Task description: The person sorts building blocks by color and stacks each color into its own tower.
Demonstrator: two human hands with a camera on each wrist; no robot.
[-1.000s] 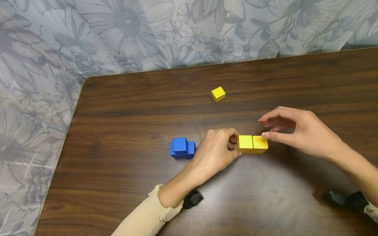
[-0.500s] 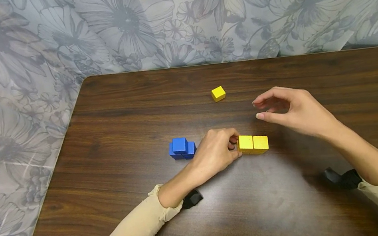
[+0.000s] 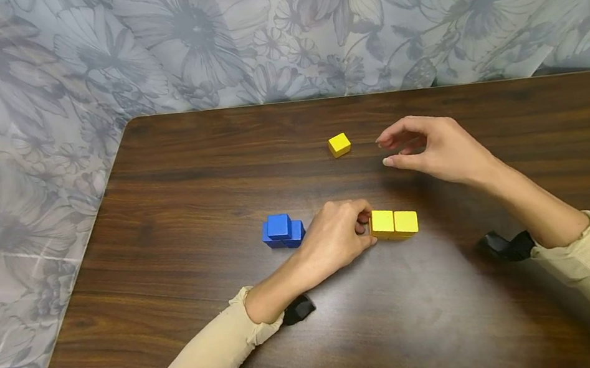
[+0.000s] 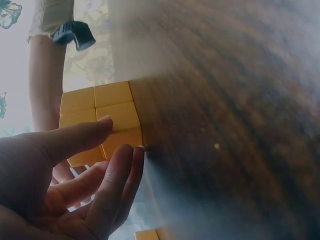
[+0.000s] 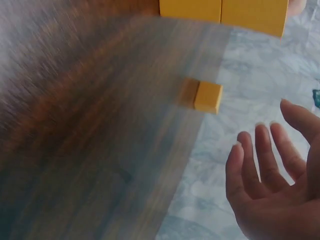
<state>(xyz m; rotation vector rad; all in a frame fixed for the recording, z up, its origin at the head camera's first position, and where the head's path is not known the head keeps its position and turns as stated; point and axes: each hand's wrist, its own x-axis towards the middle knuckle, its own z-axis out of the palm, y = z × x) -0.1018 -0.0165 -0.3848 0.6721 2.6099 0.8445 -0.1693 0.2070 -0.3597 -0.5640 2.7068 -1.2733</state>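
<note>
Yellow blocks [image 3: 382, 221] stand in two side-by-side columns, two high in the left wrist view. My left hand [image 3: 336, 235] holds the left end of this stack, the thumb [image 4: 85, 136] on one face and the curled fingers around the end. A single yellow block [image 3: 339, 145] lies farther back on the table. To its right, my right hand [image 3: 434, 149] hovers with nothing in it, fingers loosely bent and thumb apart. In the right wrist view, a gap shows between that hand and the single block.
Left of my left hand, a small group of blue blocks [image 3: 280, 230] has one block on top of the others. The dark wooden table [image 3: 187, 180] ends at a back edge against a flowered grey cloth [image 3: 195, 34].
My right hand has left the right side of the yellow stack and moved back and slightly left, toward the single yellow block. My left hand has stayed at the stack.
</note>
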